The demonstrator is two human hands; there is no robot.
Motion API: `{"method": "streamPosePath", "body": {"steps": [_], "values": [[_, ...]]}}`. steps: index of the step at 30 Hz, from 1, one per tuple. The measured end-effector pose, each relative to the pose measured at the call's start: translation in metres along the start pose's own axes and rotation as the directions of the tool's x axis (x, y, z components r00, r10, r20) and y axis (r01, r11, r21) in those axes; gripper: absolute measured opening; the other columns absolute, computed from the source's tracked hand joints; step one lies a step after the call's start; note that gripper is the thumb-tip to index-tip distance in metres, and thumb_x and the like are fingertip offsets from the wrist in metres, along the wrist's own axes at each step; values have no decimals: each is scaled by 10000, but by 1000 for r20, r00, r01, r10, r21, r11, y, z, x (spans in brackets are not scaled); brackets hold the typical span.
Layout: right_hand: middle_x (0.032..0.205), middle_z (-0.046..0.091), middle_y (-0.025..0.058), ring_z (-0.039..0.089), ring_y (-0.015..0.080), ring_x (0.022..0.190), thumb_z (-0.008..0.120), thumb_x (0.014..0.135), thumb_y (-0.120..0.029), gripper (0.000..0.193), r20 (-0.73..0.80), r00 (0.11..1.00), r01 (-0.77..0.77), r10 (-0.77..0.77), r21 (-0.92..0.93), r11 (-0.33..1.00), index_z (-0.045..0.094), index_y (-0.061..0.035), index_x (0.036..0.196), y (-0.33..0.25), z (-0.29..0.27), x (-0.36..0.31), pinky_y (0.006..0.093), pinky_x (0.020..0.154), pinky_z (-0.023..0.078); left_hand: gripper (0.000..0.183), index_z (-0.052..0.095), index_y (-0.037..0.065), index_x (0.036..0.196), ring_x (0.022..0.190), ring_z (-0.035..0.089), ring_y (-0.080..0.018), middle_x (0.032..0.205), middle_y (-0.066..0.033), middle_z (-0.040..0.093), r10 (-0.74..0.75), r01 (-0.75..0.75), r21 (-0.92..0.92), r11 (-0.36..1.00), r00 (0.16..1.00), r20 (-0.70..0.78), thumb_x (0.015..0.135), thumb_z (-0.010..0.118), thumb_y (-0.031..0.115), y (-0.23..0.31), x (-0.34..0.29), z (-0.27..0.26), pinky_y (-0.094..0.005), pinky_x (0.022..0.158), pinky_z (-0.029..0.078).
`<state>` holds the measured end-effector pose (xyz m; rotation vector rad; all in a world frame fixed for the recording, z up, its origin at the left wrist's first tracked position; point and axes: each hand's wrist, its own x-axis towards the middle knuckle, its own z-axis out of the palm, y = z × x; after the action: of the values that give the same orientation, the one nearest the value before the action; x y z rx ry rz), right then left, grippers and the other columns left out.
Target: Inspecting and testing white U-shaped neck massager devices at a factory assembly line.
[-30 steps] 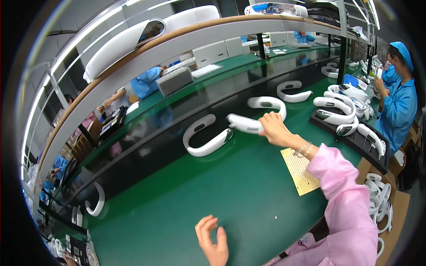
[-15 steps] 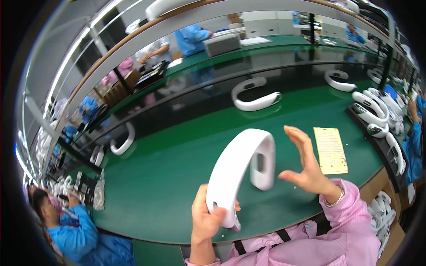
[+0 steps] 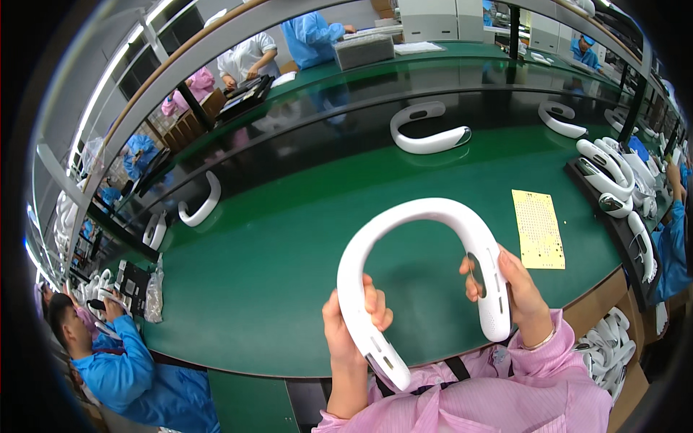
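Both my hands hold up a white U-shaped neckband device (image 3: pixel 427 209), its curve facing away from me and its two ends toward me. My left hand (image 3: pixel 355 317) is wrapped round the left arm of the device. On the other side, my right hand (image 3: pixel 521 289) grips the right arm, its thumb on the outside and fingertips showing by an oval opening on the inner side. Small slots show on both arms, and a patch of tiny holes marks the right end.
A yellow printed card (image 3: pixel 538 229) lies on the green bench (image 3: pixel 253 289). Similar neckbands, one of them (image 3: pixel 429 141) straight ahead, rest on the dark strip behind. At right are a black tray (image 3: pixel 613 216) of neckbands and a cardboard box (image 3: pixel 629 375). A co-worker in blue (image 3: pixel 119 361) sits left.
My right hand has closed on the device's right arm. The neckband has turned from a side-on tilt to a full U facing me. My view has shifted slightly.
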<state>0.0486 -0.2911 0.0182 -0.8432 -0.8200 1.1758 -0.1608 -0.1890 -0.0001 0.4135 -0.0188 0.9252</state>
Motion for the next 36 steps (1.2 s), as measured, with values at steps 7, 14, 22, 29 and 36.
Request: {"method": "streamPosePath", "body": {"steps": [7,14,22,29,36], "values": [[1010,563,138,579,151,738,348,953,-296,402,-64,997,-47,42,-85,995,395,23,1194,0,6,2,264,629,509,400,450,-38,1116,513,517,-208,736,-120,521,-26,21,-118,993,999,-39,924,328,291,2,2,6,-329,441,510],[879,597,134,622,201,749,442,916,-435,491,-162,941,-301,298,3,954,455,22,1094,42,-12,21,327,662,546,428,405,-85,1033,476,590,-233,683,-179,568,96,6,678,735,989,-113,850,414,301,-24,2,84,-304,436,519],[831,589,109,621,175,724,400,930,-441,465,-141,919,-369,367,12,929,482,6,1031,49,-2,28,290,641,545,297,349,-42,1070,691,617,-199,868,-173,578,-66,82,649,756,997,-50,898,447,178,-20,-2,88,-306,602,511],[820,590,101,614,159,702,380,939,-434,455,-74,906,-417,417,10,909,486,3,1003,47,1,27,276,637,539,289,367,-34,1060,686,586,-143,868,-155,578,-24,77,694,716,996,-86,910,454,197,-22,-1,81,-269,605,484],[868,590,99,608,153,751,379,942,-423,438,-129,912,-389,389,28,921,491,-3,1001,51,-2,27,283,659,534,313,361,-35,1064,706,598,-152,890,-170,579,-44,73,694,716,997,-59,903,464,214,-24,-3,84,-274,623,493]]}}
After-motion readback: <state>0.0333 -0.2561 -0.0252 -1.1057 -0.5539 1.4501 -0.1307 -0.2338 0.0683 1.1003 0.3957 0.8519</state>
